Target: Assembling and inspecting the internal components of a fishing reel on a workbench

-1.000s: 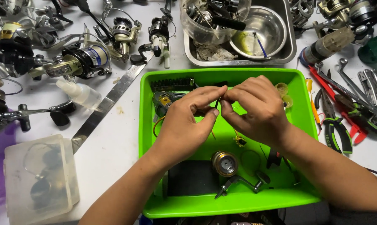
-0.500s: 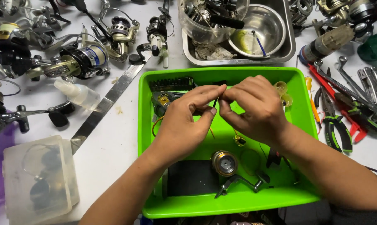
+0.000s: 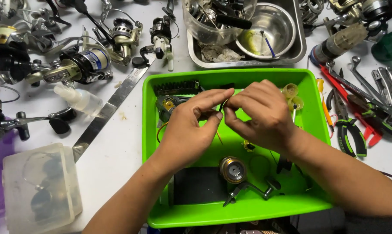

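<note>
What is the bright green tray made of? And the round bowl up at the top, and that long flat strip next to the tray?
The green tray looks like plastic: one even bright colour, smooth, with soft rounded corners. The round bowl seems to be steel, silvery and shiny with mirror-like reflections. The long flat strip also looks like metal, grey with a dull shine, thin and straight-edged, though which metal cannot be told.

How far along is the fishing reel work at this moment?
Done: a reel is apart, its spool and handle loose in the green tray. In hand: left hand and right hand pinch a small dark part. Left: putting the loose pieces together.
</note>
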